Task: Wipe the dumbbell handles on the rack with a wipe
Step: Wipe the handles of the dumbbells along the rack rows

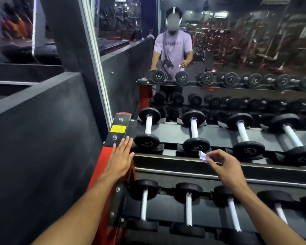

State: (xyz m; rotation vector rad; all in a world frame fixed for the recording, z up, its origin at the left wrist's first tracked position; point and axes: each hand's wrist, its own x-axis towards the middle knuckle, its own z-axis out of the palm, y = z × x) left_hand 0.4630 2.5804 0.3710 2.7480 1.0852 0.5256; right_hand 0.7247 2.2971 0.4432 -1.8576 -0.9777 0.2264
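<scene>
Pinching a small folded white wipe between thumb and fingertips, my right hand hangs above the front rail of the rack's upper shelf, just in front of the second dumbbell from the left. The other fingers of that hand are loosely curled, and the wipe sticks out to the left of them, close to that dumbbell's near head without touching it as far as I can tell.

My left hand lies flat with its fingers straight and close together on the red end frame of the rack, fingertips reaching the black plate that carries a yellow label and two bolts. It holds nothing. Just to its right sits the first dumbbell of the upper shelf, its pale handle running away from me between two black round heads.

More dumbbells with the same pale handles line the upper shelf to the right, each resting in its own cradle, and another row lies on the lower shelf beneath my forearms.

Behind the rack a mirror shows the rack again and my own reflection in a lilac T-shirt, with gym machines beyond. A dark grey wall stands to the left.
</scene>
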